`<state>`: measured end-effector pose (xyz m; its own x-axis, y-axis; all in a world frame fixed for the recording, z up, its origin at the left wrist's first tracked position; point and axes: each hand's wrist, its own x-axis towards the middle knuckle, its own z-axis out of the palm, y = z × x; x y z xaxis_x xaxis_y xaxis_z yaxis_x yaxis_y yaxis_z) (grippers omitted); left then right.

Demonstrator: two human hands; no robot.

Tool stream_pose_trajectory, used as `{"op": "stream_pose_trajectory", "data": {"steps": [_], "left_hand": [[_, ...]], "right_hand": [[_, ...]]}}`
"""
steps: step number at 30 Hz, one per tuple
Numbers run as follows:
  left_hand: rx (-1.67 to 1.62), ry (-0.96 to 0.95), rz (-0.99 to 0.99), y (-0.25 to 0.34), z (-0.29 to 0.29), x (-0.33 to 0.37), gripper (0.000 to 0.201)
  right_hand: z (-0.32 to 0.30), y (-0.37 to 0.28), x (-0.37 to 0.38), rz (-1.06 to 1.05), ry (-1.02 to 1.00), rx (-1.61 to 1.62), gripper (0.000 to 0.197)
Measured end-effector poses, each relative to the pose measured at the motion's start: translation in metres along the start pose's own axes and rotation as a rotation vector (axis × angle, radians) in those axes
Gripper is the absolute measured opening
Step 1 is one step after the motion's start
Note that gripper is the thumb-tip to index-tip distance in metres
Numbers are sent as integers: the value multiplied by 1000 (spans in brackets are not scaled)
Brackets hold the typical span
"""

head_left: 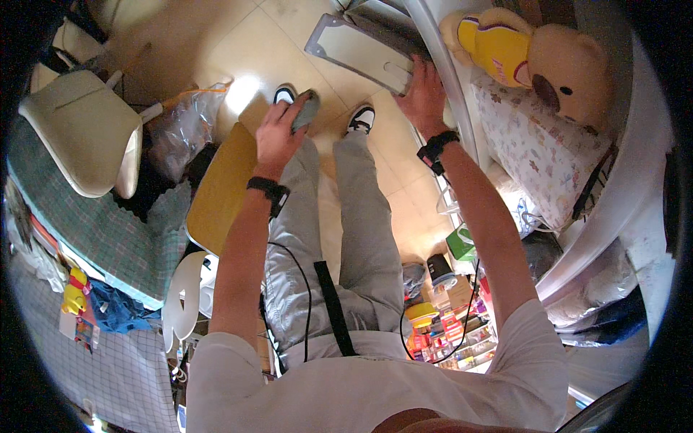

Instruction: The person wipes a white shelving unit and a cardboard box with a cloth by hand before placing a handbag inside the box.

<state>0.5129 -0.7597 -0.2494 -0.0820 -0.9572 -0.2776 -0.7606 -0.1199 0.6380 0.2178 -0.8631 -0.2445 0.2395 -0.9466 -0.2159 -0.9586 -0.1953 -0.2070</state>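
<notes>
My left hand (276,138) is closed around a small grey-green rounded thing (307,113), held above my left shoe. Its exact kind I cannot make out. At the upper right, a long white panel with a grey frame (359,52) slants over the floor. My right hand (424,99) grips the panel's near right end, fingers on its edge and thumb toward the front. What lies under those fingers is hidden. Both wrists wear black straps.
A cream chair (79,133) and a yellow-brown board (224,191) stand left. A curved pale rail (451,79) runs beside my right hand. Beyond it sit a plush bear (570,72) and a floral cushion (541,151). A clear plastic bag (184,130) lies by the chair.
</notes>
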Motion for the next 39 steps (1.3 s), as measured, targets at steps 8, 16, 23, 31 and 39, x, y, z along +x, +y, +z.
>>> {"op": "stream_pose_trajectory", "data": {"steps": [8, 16, 23, 31, 39], "left_hand": [[-68, -106, -366, -42, -4, -51, 51], [-101, -142, -514, -71, 6, -63, 48], [-161, -101, -485, -107, -17, -59, 43], [-222, -118, -535, -151, 3, -50, 43], [-188, -175, -558, -173, 7, -63, 44]], "right_hand": [[8, -69, -7, -40, -17, -10, 88], [55, -142, 33, -38, -64, 66, 92], [109, -149, 87, 142, -117, 192, 96], [166, -130, 121, 392, -67, 344, 89], [174, -147, 111, 360, -33, 326, 87]]}}
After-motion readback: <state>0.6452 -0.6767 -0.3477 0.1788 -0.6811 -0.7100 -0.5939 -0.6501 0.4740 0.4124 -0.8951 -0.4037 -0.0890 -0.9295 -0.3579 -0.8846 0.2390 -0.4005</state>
